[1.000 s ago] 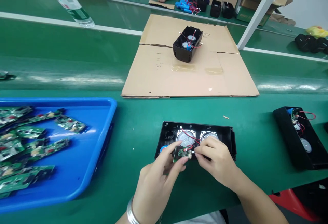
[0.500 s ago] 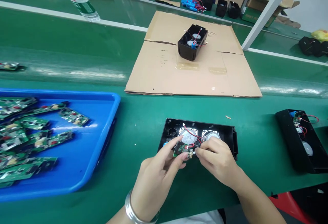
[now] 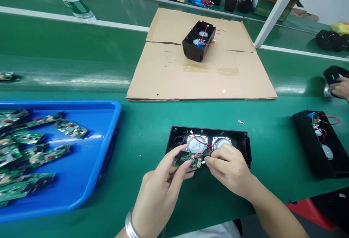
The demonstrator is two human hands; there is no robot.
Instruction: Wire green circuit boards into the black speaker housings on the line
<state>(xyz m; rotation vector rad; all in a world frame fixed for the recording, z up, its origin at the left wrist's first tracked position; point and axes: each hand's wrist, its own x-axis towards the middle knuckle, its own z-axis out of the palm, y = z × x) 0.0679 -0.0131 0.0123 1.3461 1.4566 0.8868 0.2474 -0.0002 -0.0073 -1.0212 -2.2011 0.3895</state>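
Observation:
My left hand (image 3: pixel 166 180) pinches a small green circuit board (image 3: pixel 188 159) between thumb and fingers. It is held above a black speaker housing (image 3: pixel 240 146), which lies on the green table with two round silver speakers (image 3: pixel 196 144) inside. My right hand (image 3: pixel 230 169) is closed in a pinch at the board's right end, on a small white wire connector (image 3: pixel 204 162); the fingertips partly hide it. A thin red wire (image 3: pixel 198 138) loops over the speakers, with another white plug at its free end.
A blue tray (image 3: pixel 107 150) of circuit boards stands left. Another black housing (image 3: pixel 308 147) with a board lies right. Behind, a cardboard sheet (image 3: pixel 155 74) carries a third housing (image 3: pixel 195 51). A co-worker's hand (image 3: pixel 340 87) holds a black part at far right; another person works across the bench.
The circuit board now shows more of its face, and my right fingers have pulled slightly apart from its end. A co-worker's hand with a black part has appeared at the right edge.

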